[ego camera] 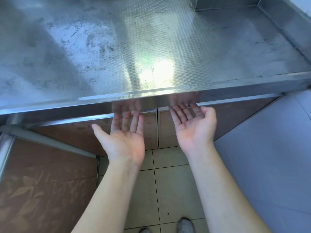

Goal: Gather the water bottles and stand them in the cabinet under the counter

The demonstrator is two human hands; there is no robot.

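While no water bottles are showing anywhere, both palms are facing up, released and holding nothing, left hand [125,132] and right hand [193,121] reaching toward twelve o'clock under the steel counter [84,64] edge, equally near the brown cabinet doors [168,132].

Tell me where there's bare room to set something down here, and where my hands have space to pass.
The steel counter shows bare from the raised back corner to its front edge. Below, the left hand and right hand, palms up and empty, crowd the gap under that edge at the closed cabinet doors. The tiled floor between the forearms is free down to the shoes.
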